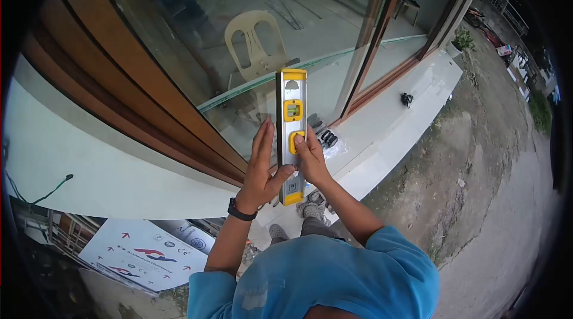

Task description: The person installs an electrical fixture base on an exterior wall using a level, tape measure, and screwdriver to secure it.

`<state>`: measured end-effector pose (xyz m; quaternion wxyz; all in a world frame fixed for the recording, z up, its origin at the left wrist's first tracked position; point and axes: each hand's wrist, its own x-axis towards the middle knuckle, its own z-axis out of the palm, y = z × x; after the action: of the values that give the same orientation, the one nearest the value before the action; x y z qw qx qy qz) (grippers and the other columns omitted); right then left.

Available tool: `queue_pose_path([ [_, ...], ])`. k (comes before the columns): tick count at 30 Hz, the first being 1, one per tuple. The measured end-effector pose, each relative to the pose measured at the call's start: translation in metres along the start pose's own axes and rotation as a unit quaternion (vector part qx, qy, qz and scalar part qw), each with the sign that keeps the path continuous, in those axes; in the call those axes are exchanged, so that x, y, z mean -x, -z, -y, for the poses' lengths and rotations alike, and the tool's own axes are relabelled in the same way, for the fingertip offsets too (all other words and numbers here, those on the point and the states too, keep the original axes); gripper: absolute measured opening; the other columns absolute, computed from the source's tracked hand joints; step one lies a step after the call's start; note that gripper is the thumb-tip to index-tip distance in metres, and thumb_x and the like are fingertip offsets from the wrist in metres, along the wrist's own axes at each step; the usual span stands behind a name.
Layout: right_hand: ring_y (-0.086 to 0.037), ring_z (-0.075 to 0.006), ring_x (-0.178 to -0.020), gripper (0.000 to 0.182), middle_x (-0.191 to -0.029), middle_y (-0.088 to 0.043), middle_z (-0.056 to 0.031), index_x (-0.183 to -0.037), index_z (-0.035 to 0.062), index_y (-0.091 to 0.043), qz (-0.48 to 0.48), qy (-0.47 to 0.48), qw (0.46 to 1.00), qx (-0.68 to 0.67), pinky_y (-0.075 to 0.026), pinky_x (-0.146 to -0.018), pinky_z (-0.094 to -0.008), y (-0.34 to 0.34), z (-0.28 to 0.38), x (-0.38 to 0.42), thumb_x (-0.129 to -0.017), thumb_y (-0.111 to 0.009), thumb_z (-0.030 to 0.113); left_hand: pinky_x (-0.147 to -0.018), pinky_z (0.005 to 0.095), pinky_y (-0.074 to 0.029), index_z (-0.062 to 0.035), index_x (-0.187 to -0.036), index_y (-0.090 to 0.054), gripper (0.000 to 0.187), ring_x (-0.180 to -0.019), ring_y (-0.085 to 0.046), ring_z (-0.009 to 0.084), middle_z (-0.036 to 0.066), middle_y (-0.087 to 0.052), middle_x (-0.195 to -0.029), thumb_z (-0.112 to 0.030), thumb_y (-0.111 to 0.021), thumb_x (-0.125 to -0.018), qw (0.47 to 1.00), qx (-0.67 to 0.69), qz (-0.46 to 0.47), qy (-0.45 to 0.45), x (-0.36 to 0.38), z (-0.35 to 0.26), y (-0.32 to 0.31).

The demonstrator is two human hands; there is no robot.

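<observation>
Item: yellow-ended silver metal spirit level (pixel 293 125), centre of view; light and stiff, we judge, best held mid-frame. Our right hand (pixel 312 161) clamps it; our left hand (pixel 258 176) opens along its nine-o'clock edge (thumb touching).

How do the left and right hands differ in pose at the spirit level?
The left hand has its fingers extended, while the right hand grips the spirit level. The left thumb sits lower on it; the right thumb reaches the middle yellow housing. Both hands are bare.
</observation>
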<state>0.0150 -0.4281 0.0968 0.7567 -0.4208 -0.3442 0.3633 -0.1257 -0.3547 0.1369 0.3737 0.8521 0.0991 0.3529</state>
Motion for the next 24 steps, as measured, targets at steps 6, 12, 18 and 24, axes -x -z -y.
queue_pose_path([
  [6,-0.052,-0.0019,-0.069,0.067,-0.125,-0.057,-0.0052,-0.160,0.0073,-0.017,0.139,0.013,0.990,0.005,-0.043,-0.051,-0.0185,-0.104,-0.003,0.044,-0.107,-0.050,0.031,-0.122,0.0461,-0.020,-0.0023,-0.160,-0.011,0.094,-0.154,-0.014,0.0372,0.024,-0.009,-0.166,-0.061,-0.048,-0.097,0.982,-0.071,-0.142,-0.100,-0.022,-0.061,0.108],
  [12,-0.055,-0.0034,-0.075,0.066,-0.121,-0.059,-0.0055,-0.159,0.0109,-0.019,0.032,0.181,0.983,0.028,-0.046,-0.053,-0.0203,-0.140,0.095,0.000,-0.106,-0.051,0.034,-0.122,0.0504,-0.015,-0.0030,-0.156,-0.030,0.093,-0.152,-0.021,0.0373,0.026,-0.028,-0.160,-0.060,-0.063,-0.090,0.992,0.029,0.120,0.037,0.187,-0.067,0.056],
  [18,-0.052,-0.0179,-0.126,0.060,-0.142,-0.049,-0.0140,-0.157,0.0067,-0.022,0.093,0.314,0.942,0.069,-0.044,-0.105,-0.0332,-0.236,0.123,-0.044,-0.108,-0.048,0.029,-0.081,0.0345,-0.057,-0.0054,-0.124,-0.066,0.048,-0.093,-0.070,0.0263,0.011,-0.072,-0.106,-0.017,-0.083,-0.081,0.978,-0.177,-0.105,0.014,0.203,-0.106,0.186],
  [24,-0.051,-0.0203,-0.129,0.060,-0.145,-0.047,-0.0167,-0.157,0.0070,-0.023,0.172,0.373,0.905,0.107,-0.042,-0.107,-0.0360,-0.354,0.145,-0.071,-0.107,-0.048,0.030,-0.076,0.0279,-0.054,0.0000,-0.119,-0.062,0.036,-0.095,-0.064,0.0196,0.015,-0.065,-0.112,-0.001,-0.074,-0.085,0.774,-0.440,-0.380,-0.250,0.144,-0.228,0.356],
])
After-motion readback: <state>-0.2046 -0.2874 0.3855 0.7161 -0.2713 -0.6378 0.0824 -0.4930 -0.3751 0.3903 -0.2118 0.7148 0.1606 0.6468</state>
